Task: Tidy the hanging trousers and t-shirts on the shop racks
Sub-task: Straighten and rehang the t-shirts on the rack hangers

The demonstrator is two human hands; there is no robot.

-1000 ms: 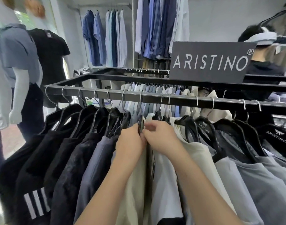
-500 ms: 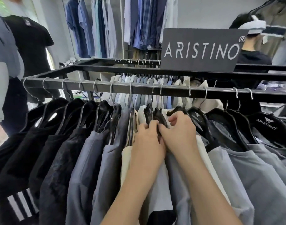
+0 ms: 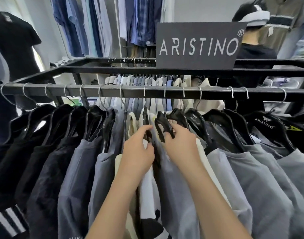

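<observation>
Both bare forearms rise from the bottom edge of the view and converge at the middle of the rack's front rail (image 3: 113, 91), so the hands sit just beside each other. The left hand (image 3: 139, 150) is knuckles-up, fingers curled and thumb drawn in toward them. It pinches the neck of a white tee (image 3: 147, 187), and seemingly the dark hanger inside it, though the fingers hide the exact grip. The right hand (image 3: 182, 145) is curled over the near shoulder of a black hanger (image 3: 162, 125), fingertips hooked on its top edge. That hanger carries a grey tee (image 3: 179, 195), and its hook sits on the rail's middle.

The tees hang in a row along the rail: black tees (image 3: 35, 152) toward its left end, then blue-grey, a cream tee (image 3: 132, 125) just left of the hands, and pale grey tees (image 3: 251, 169) toward the right end.

A dark sign (image 3: 197, 45) stands on the rack's back bar and reads "ARISTINO" with an ® mark. The same word, in white under a small emblem, is printed on a second hanger (image 3: 194, 119) just right of the hands and on a third hanger (image 3: 265, 122) nearer the right end.

Beyond the rack's left end stands a mannequin (image 3: 13, 44) in a black tee. A person (image 3: 256, 52) in a dark top is behind the sign.
</observation>
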